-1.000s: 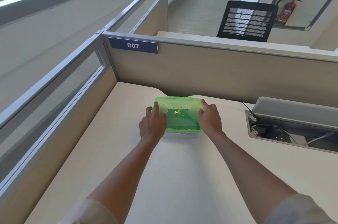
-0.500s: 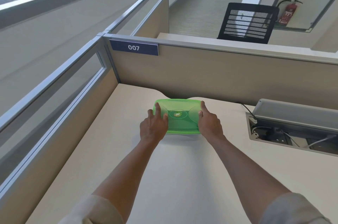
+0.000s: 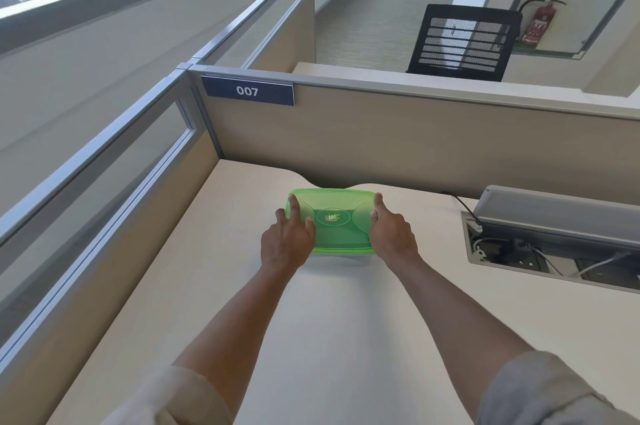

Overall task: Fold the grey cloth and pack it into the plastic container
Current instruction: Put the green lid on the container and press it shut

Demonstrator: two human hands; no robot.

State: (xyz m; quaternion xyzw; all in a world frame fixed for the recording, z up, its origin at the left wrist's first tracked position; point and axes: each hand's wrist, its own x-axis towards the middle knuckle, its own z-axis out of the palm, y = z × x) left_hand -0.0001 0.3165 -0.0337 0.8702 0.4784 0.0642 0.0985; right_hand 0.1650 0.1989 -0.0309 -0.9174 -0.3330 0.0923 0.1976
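Note:
A plastic container (image 3: 337, 230) with a translucent green lid sits on the cream desk (image 3: 332, 338), close to the back partition. My left hand (image 3: 287, 241) grips its left end, fingers lying on the lid. At the container's right end my right hand (image 3: 391, 234) holds on, thumb up along the lid's edge. The lid is on, and its round logo shows between my hands. The grey cloth is not visible anywhere; whether it lies inside I cannot tell.
A beige partition (image 3: 398, 147) with a "007" sign (image 3: 247, 90) closes the desk's back, and a glazed partition (image 3: 104, 182) runs along the left. An open cable tray (image 3: 550, 248) with wires lies in the desk at right. A black mesh chair (image 3: 462, 41) stands beyond.
Both hands have slid slightly farther along the container's ends, and the container sits a little farther from me. The view has tilted slightly downward.

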